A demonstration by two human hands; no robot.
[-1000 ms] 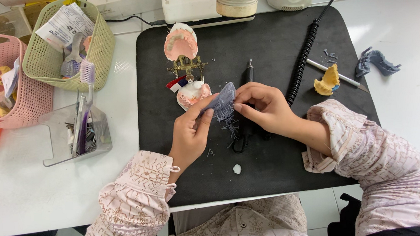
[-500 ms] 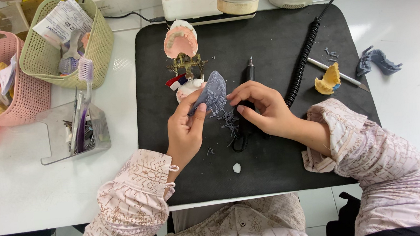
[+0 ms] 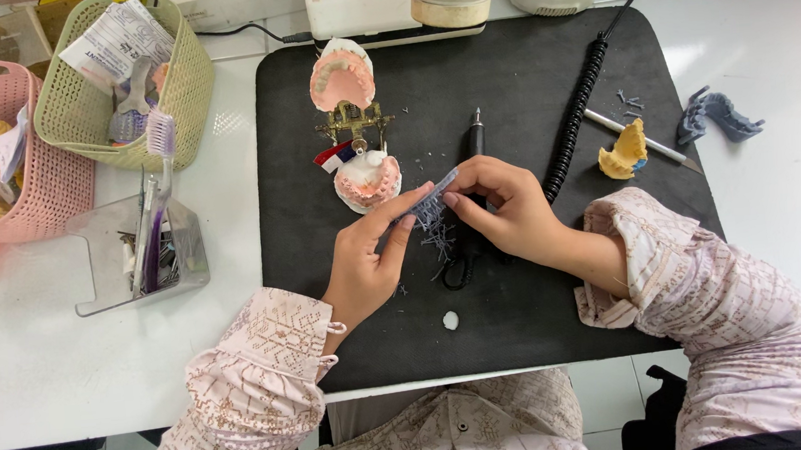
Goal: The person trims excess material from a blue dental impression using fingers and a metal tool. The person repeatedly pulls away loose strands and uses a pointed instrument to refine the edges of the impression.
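My left hand [image 3: 370,261] and my right hand [image 3: 504,209] meet over the black mat [image 3: 522,320], both pinching a thin blue-grey plastic piece [image 3: 429,202] with thin spiky struts hanging from it. My left thumb and forefinger hold its left end, my right fingertips its right end. Just above the left fingers stands a hinged metal frame with pink denture models [image 3: 354,124], opened out. A black handpiece [image 3: 476,138] lies on the mat behind my right hand, and small snipped blue bits [image 3: 440,246] lie below the piece.
A green basket [image 3: 180,90] and a pink basket [image 3: 56,200] stand at the left, with a clear stand holding brushes [image 3: 150,245]. A coiled black cord [image 3: 576,125] runs up the mat. A yellow wax piece [image 3: 625,152], a metal tool [image 3: 656,146] and a blue-grey part [image 3: 718,114] lie at right.
The plastic piece has been turned from showing its broad face to nearly edge-on and sits slightly lower. Both hands stay in place over the mat.
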